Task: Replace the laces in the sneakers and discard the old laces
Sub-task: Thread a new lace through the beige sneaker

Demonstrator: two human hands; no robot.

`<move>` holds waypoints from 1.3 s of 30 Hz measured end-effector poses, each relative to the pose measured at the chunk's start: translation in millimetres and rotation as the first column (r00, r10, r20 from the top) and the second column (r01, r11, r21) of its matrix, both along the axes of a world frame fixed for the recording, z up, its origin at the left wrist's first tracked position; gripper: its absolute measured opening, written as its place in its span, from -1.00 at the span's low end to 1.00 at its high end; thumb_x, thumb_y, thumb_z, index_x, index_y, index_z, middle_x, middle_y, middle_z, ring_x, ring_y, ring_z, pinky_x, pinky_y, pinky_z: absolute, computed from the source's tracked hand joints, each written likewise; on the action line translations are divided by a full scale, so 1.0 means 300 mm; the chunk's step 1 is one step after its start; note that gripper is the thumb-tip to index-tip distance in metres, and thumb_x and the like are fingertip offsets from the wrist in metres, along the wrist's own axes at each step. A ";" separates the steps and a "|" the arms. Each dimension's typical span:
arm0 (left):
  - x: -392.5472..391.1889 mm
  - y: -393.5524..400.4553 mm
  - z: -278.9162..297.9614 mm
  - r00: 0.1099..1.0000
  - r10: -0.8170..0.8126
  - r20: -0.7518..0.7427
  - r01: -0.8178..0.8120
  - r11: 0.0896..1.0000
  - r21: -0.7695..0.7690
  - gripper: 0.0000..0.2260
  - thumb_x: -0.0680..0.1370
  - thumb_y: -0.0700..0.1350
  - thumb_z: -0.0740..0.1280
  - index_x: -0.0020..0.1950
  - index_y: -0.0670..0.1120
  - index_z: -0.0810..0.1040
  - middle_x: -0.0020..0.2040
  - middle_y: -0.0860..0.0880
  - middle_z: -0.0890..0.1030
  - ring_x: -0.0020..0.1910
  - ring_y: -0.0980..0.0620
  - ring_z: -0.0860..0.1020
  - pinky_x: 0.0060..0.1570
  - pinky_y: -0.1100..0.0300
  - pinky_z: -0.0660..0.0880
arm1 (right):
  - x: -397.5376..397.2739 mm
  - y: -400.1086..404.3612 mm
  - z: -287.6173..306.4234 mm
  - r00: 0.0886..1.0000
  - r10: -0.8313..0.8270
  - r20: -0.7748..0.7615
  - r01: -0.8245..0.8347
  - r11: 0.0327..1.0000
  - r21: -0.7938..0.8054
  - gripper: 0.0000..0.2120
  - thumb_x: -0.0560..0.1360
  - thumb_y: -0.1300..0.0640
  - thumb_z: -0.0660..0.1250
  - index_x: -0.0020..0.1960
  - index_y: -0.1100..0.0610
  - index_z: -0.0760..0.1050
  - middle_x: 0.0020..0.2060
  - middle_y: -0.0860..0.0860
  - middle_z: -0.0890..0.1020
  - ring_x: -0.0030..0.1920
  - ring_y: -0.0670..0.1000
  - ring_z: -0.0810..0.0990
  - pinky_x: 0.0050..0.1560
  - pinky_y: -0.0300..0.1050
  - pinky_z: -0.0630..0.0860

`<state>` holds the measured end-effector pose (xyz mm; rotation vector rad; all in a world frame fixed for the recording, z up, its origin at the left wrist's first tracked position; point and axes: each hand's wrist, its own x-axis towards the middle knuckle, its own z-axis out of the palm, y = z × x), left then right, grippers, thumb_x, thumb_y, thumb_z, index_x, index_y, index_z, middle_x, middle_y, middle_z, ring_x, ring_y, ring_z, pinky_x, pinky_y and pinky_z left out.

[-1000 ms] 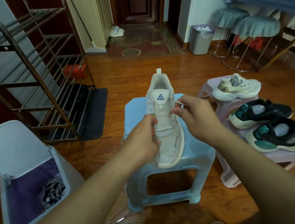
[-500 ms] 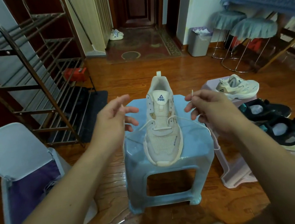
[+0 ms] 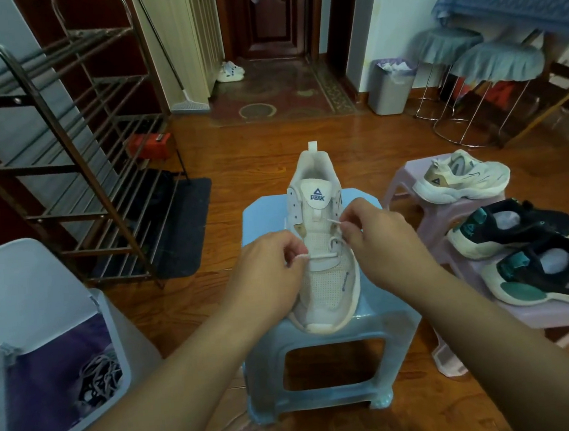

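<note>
Sneaker (image 3: 323, 256), white with a PEAK badge on its tongue, stands on a light blue plastic stool (image 3: 326, 359) with its toe toward the person and its heel away. Both hands work at its lower eyelets. The left hand (image 3: 267, 271) sits against the shoe's left side, its fingers (image 3: 291, 254) curled and pinching one end of the white lace (image 3: 321, 256) just outside the eyelet; from those fingers the lace runs straight across the vamp. The right hand (image 3: 378, 241) is at the shoe's right side, a little farther up toward the tongue, its fingers (image 3: 347, 225) pinched on the other lace end, whose tip pokes out from them toward the tongue. A small loop of lace lies just below the right fingers, over the eyelet row.

Left of the left hand, on the wooden floor, a grey bin (image 3: 60, 379) with a purple liner stands with its lid tipped open; a tangle of old laces (image 3: 101, 375) lies inside. To the right of the right hand, a pale pink stool (image 3: 539, 316) carries three more shoes: a cream sneaker (image 3: 462, 179) at the far end and a pair of black-and-teal sneakers (image 3: 533, 245) nearer the person. Beyond the left fingers stands a metal shoe rack (image 3: 65, 159), and far beyond the shoe a second grey bin (image 3: 390, 85) sits by the wall.
</note>
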<state>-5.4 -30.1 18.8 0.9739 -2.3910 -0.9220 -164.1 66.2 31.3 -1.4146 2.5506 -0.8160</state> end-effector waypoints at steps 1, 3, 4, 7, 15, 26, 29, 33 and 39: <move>0.007 0.001 -0.001 0.999 -0.031 0.022 0.032 0.999 -0.009 -0.92 0.59 -0.06 0.42 -0.08 0.11 0.64 -0.14 0.17 0.61 -0.21 0.26 0.52 -0.27 0.43 0.37 | -0.002 0.005 0.001 1.000 0.003 0.030 -0.004 1.000 0.013 -0.91 0.65 0.07 0.22 -0.01 0.00 0.47 -0.20 -0.06 0.64 -0.21 -0.08 0.57 -0.21 -0.07 0.48; 0.020 0.006 0.001 0.993 -0.087 0.078 0.089 0.996 -0.019 -0.94 0.59 -0.04 0.42 -0.04 0.12 0.68 -0.11 0.18 0.61 -0.15 0.29 0.52 -0.21 0.46 0.37 | -0.004 0.014 0.012 0.976 0.021 0.216 -0.024 1.000 0.012 -0.89 0.65 0.10 0.23 -0.05 0.01 0.48 -0.33 -0.07 0.67 -0.40 -0.20 0.53 -0.38 -0.27 0.39; 0.025 0.008 0.003 0.991 -0.094 0.098 0.096 0.995 -0.016 -0.92 0.60 -0.01 0.41 -0.04 0.09 0.70 -0.09 0.18 0.61 -0.14 0.28 0.52 -0.17 0.41 0.41 | -0.002 0.018 0.021 0.943 0.030 0.330 -0.037 0.999 0.015 -0.88 0.65 0.11 0.24 -0.05 0.02 0.49 -0.40 -0.10 0.66 -0.49 -0.22 0.49 -0.45 -0.32 0.34; 0.032 0.010 0.022 0.999 0.004 0.046 -0.004 1.000 -0.003 -0.85 0.61 0.02 0.39 -0.07 0.04 0.74 -0.05 0.14 0.68 -0.09 0.20 0.59 -0.04 0.23 0.54 | 0.016 0.026 0.038 0.827 0.055 0.559 -0.075 0.997 0.013 -0.89 0.67 0.12 0.24 0.01 0.13 0.49 -0.38 -0.06 0.70 -0.54 -0.10 0.45 -0.47 -0.25 0.36; -0.006 0.052 0.088 0.924 0.263 -0.278 0.023 0.687 0.727 -0.77 0.64 -0.04 0.37 -0.15 0.01 0.76 -0.36 0.03 0.57 -0.48 0.11 0.33 -0.42 0.23 0.30 | 0.123 -0.014 0.024 0.969 0.149 0.197 -0.128 0.985 -0.115 -0.88 0.61 0.08 0.27 -0.10 -0.06 0.47 -0.35 -0.10 0.68 -0.29 -0.15 0.60 -0.22 -0.02 0.55; 0.125 -0.305 0.014 0.494 0.810 -0.316 -0.174 0.448 0.877 -0.80 0.68 -0.24 0.12 0.15 -0.13 0.53 -0.42 0.04 0.47 -0.59 0.16 0.26 -0.61 0.32 0.14 | -0.014 0.147 0.170 0.767 0.108 0.632 -0.266 0.950 0.161 -0.82 0.61 0.05 0.33 0.20 -0.05 0.56 -0.19 -0.17 0.69 -0.39 -0.10 0.56 -0.35 -0.29 0.51; 0.208 -0.387 -0.025 0.364 0.898 -0.247 -0.412 0.394 0.822 -0.71 0.66 -0.22 0.12 0.22 -0.10 0.61 -0.30 -0.01 0.53 -0.53 0.10 0.41 -0.52 0.30 0.33 | -0.051 0.166 0.170 0.827 0.041 0.561 -0.093 0.994 0.063 -0.83 0.61 0.06 0.32 0.17 -0.08 0.59 -0.20 -0.16 0.67 -0.38 -0.13 0.56 -0.34 -0.31 0.51; 0.278 -0.438 -0.080 0.325 0.927 -0.188 -0.719 0.371 0.587 -0.67 0.70 -0.18 0.11 0.34 -0.05 0.59 0.28 -0.09 0.60 0.23 -0.09 0.56 0.18 0.11 0.50 | -0.022 0.113 0.157 0.413 0.330 0.849 0.251 0.855 -0.454 -0.77 0.61 0.25 0.24 0.22 0.16 0.57 0.03 0.11 0.69 -0.17 0.01 0.66 -0.13 -0.17 0.63; 0.192 -0.346 -0.037 0.862 0.487 -0.139 -0.455 0.865 0.211 -0.70 0.73 -0.14 0.17 0.44 0.03 0.49 0.08 -0.07 0.65 0.01 0.00 0.62 -0.12 0.27 0.53 | 0.076 0.069 0.128 0.641 0.351 0.683 -0.154 0.930 -0.334 -0.68 0.57 0.40 0.28 0.26 0.17 0.57 0.15 0.04 0.69 0.15 -0.04 0.68 0.25 -0.12 0.57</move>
